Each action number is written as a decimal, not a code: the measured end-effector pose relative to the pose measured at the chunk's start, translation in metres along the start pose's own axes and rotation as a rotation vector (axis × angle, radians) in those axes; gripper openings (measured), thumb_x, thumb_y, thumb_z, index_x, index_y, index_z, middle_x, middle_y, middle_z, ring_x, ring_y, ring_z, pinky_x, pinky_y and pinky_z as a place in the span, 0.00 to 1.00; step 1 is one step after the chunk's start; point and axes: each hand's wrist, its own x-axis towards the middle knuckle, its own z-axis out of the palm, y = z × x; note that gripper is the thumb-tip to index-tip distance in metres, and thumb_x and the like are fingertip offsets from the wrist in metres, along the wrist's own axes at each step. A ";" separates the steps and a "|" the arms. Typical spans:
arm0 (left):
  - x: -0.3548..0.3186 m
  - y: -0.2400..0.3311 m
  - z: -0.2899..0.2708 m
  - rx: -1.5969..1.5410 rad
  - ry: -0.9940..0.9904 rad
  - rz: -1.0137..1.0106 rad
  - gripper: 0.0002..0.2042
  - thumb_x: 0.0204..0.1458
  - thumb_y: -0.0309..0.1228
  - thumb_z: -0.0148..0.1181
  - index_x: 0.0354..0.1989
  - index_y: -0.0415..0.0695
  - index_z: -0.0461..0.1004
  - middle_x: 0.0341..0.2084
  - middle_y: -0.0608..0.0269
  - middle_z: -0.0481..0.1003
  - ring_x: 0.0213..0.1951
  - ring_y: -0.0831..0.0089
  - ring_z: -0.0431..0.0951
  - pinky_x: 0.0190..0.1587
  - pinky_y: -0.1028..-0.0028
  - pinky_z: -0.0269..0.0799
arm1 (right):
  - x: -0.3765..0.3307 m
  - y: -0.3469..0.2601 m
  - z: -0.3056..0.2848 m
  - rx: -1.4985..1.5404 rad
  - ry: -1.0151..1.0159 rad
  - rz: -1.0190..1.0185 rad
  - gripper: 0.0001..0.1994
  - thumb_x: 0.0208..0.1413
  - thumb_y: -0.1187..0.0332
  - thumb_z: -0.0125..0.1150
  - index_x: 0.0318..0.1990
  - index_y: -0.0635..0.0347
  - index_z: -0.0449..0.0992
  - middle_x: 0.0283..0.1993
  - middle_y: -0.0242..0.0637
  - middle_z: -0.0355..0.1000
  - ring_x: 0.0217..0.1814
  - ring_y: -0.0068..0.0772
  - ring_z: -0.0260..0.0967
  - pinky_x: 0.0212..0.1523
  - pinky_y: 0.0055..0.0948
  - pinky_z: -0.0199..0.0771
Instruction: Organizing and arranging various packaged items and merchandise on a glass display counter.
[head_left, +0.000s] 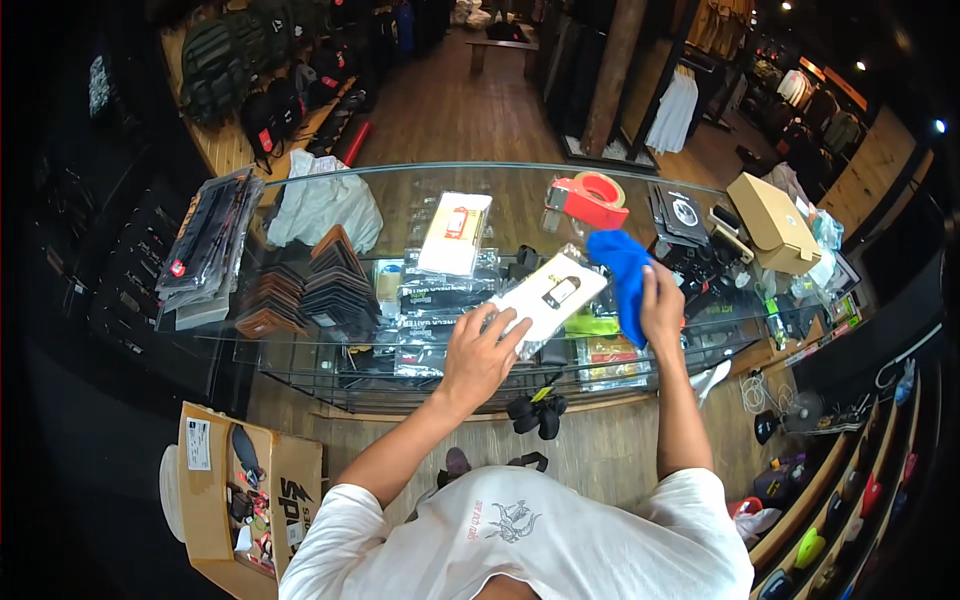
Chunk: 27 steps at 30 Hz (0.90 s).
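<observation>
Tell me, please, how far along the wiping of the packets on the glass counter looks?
Done: one white packet lies set aside further back on the glass counter. In hand: the left hand steadies a white packaged item while the right hand holds a blue cloth beside it. What is left cannot be told.

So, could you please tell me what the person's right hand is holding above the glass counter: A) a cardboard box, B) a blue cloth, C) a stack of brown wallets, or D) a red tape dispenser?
B: the right hand grips a blue cloth over the glass counter, while the red tape dispenser and cardboard box sit untouched further back.
</observation>
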 end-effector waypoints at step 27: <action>0.002 0.008 0.003 -0.033 -0.055 -0.017 0.21 0.52 0.32 0.64 0.54 0.36 0.74 0.60 0.45 0.69 0.65 0.48 0.66 0.68 0.52 0.60 | -0.057 -0.123 0.051 -0.355 -0.442 -0.487 0.22 0.68 0.56 0.52 0.67 0.46 0.70 0.73 0.40 0.61 0.77 0.54 0.52 0.73 0.57 0.50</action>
